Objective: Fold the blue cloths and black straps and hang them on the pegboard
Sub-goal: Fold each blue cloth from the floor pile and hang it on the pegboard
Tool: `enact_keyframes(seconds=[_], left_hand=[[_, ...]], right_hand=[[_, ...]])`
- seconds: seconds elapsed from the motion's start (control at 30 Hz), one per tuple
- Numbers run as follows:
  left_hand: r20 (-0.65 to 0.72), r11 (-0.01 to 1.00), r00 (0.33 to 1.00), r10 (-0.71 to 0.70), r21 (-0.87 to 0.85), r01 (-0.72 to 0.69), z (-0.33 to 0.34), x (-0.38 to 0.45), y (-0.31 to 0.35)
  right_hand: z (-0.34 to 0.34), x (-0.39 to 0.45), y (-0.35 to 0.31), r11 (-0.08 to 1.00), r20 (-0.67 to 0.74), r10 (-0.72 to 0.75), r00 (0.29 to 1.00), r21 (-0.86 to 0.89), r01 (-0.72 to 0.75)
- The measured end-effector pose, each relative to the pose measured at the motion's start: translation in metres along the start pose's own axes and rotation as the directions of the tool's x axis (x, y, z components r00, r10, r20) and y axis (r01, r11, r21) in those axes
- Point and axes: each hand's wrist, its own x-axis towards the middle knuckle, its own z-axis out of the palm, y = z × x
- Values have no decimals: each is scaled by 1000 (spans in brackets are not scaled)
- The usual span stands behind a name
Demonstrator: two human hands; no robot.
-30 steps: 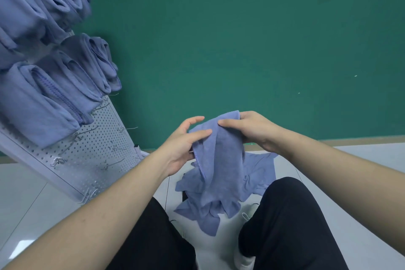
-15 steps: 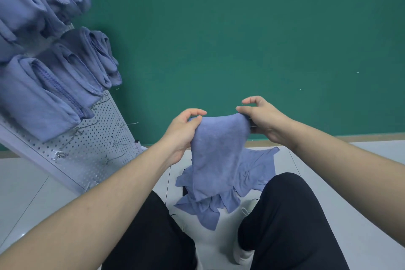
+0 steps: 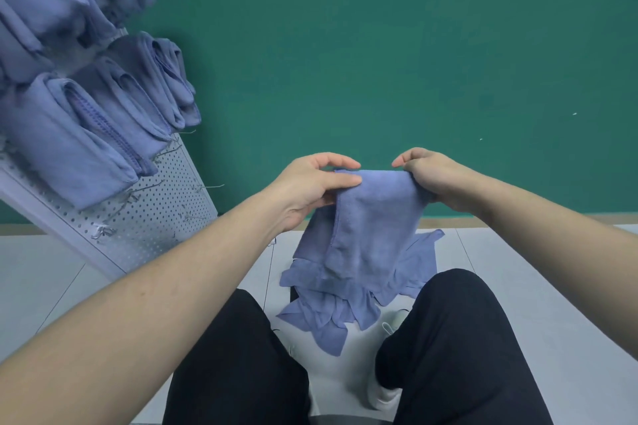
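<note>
Both hands are on one blue cloth (image 3: pixel 362 231), held up right of the pegboard (image 3: pixel 148 217): left hand (image 3: pixel 310 186) pinches one top corner, right hand (image 3: pixel 431 179) grips the other. It looks light, soft and floppy, so I'd hold it by the corners or hem. More cloths (image 3: pixel 331 317) are piled on the floor below it.

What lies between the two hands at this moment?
In the head view, the top edge of the blue cloth spans from the left hand to the right hand.
</note>
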Motion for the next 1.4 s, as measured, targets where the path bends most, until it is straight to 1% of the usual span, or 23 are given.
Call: enact_keyframes(seconds=[0.1, 0.2, 0.27, 0.37, 0.43, 0.53, 0.6, 0.7, 0.8, 0.93, 1.0, 1.03, 1.1, 1.17, 1.27, 1.4], left_hand=[[-41, 996, 999, 16, 86, -12, -1, 1, -1], [-43, 988, 999, -17, 152, 23, -3, 2, -7], [-28, 984, 999, -44, 174, 48, -4, 3, -10], [-7, 984, 996, -94, 149, 94, -4, 4, -13], [16, 986, 993, -115, 123, 113, -5, 5, -13], [103, 979, 981, -163, 143, 148, -8, 4, -10], [129, 966, 974, -186, 206, 158, -9, 2, -9], [82, 925, 979, -187, 351, 147, -11, 3, -7], [52, 864, 973, -226, 472, 176, -14, 2, -3], [33, 830, 975, -221, 532, 170, -16, 0, -1], [26, 846, 982, -186, 513, 147, -19, -1, -4], [29, 869, 986, -166, 476, 132, -21, -1, -6], [47, 929, 989, -143, 350, 118, -26, 1, -12], [57, 964, 990, -128, 244, 111, -30, 3, -15], [42, 977, 995, -89, 200, 79, -33, 6, -16], [-8, 975, 998, -56, 214, 56, -34, 4, -14]], right_hand=[[-3, 0, 1, 998, -21, -48, 999, -39, 47], [-5, -2, 0, 992, -50, -97, 994, -86, 93], [-4, -2, -2, 992, -56, -112, 992, -56, 109], [-4, -2, -5, 996, -39, -93, 995, -23, 92], [-5, -2, -7, 996, -14, -66, 998, -67, 65], [-7, -4, -10, 976, 27, -42, 999, -212, 47], [-10, -9, -15, 946, 71, -25, 997, -321, 46], [-16, -13, -23, 920, 163, -10, 987, -386, 73], [-17, -14, -24, 931, 281, 9, 960, -354, 95], [-20, -16, -22, 959, 418, 40, 907, -273, 83], [-22, -15, -20, 967, 462, 29, 886, -237, 92], [-23, -14, -18, 970, 471, 21, 882, -222, 95], [-24, -13, -15, 972, 461, 12, 887, -215, 99], [-23, -12, -13, 967, 416, 2, 910, -231, 104], [-22, -11, -13, 958, 352, -32, 936, -257, 130], [-23, -9, -18, 946, 275, -108, 955, -267, 184]])
